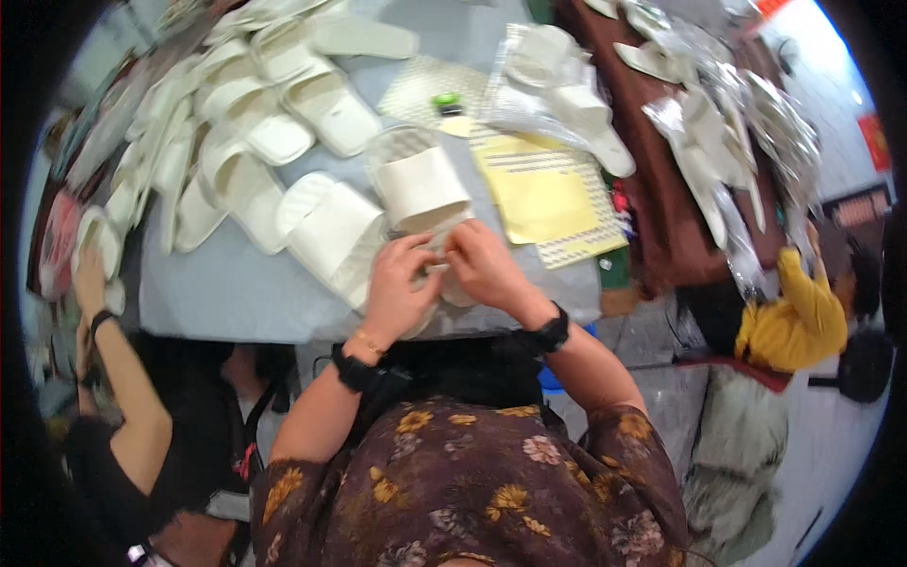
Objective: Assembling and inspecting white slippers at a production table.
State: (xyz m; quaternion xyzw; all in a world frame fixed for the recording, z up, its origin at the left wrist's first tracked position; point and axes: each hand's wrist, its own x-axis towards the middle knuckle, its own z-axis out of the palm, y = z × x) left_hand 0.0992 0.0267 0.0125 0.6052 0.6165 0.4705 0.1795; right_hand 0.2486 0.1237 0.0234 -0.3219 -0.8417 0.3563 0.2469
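Note:
Right in front of me a cream slipper (423, 189) lies on the table with its toe pointing away. Both my hands meet over its heel half, just behind the broad strap. My left hand (404, 283) has its fingers curled and pinched together. The bent fingers of my right hand (485, 269) press in close to them. What the fingertips pinch is small and partly hidden, so I cannot make it out. A second cream slipper (331, 231) lies beside my left hand, its quilted toe facing away.
Many cream slippers (241, 123) lie heaped at the left on the grey table (227, 302). Yellow sticker sheets (548, 203) and bagged slippers (567, 90) lie at right. Another person's hand (90, 279) touches a slipper at far left; someone in a yellow sleeve (798, 321) sits at right.

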